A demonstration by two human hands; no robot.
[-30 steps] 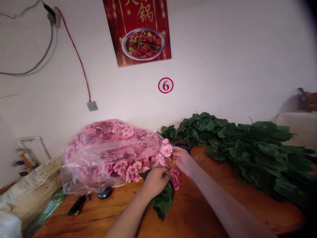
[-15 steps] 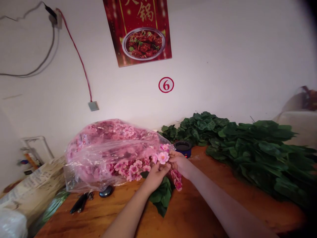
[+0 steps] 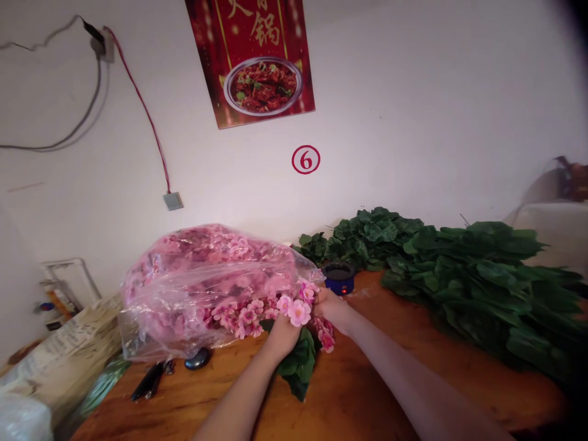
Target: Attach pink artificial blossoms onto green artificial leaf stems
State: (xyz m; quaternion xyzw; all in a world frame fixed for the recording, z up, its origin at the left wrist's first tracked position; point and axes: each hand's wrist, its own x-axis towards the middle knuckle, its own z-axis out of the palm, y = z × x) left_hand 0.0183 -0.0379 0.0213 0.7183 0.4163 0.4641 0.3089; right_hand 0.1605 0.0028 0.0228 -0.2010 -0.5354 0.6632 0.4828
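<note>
Both hands meet at the front right of a clear plastic bag (image 3: 184, 269) filled with pink artificial flowers. My left hand (image 3: 283, 337) is closed on an artificial flower sprig, its pink blossoms (image 3: 298, 311) covering the fingers. Large green leaves (image 3: 299, 364) hang below that hand. Beside it, on the right, my right hand (image 3: 335, 310) is also closed at the sprig, with its fingertips partly hidden behind the flowers. A darker pink cluster (image 3: 326, 338) droops beneath my right hand. Loose blossoms (image 3: 245, 320) spill from the bag's opening, just left of my left hand.
Behind my right hand stands a small blue round pot (image 3: 339, 278) with a red light. Piled green artificial leaves (image 3: 478, 275) cover the table's right side. Black-handled cutters (image 3: 147, 381) and a dark oval object (image 3: 197, 358) lie at the front left of the wooden table (image 3: 367, 392).
My left hand has turned and slid slightly down and left, so its fingers now sit behind the blossoms. The blossoms have dropped a little. My right hand stays close by.
</note>
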